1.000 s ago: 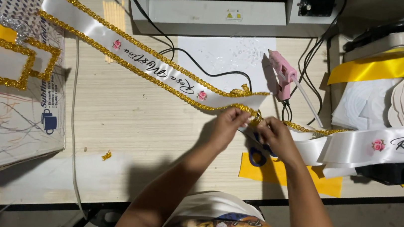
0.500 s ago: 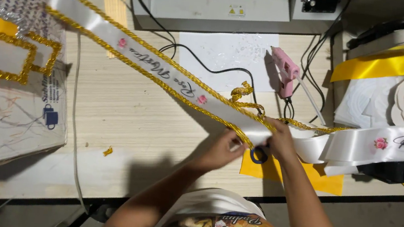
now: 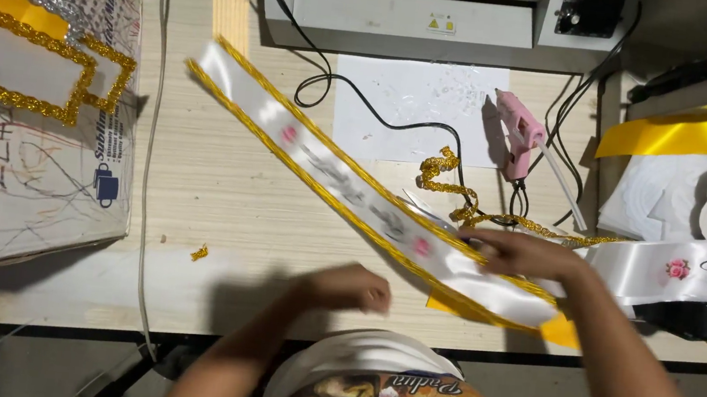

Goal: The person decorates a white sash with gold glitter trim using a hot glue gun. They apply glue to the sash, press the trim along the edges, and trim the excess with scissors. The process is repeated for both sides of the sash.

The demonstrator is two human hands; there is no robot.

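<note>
Sash (image 3: 346, 185) with gold braid edging now lies slanted across the tabletop (image 3: 222, 202), since we have parted our hands: our right hand (image 3: 518, 253) presses flat on its near end, while our left hand (image 3: 353, 288), loosely curled and blurred, has drawn back empty.

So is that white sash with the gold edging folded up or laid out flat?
Laid out flat: the white sash runs diagonally across the table, the right hand resting on its lower end.

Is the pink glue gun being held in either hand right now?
No, the pink glue gun lies on the wooden table, apart from the right hand and left hand.
</note>
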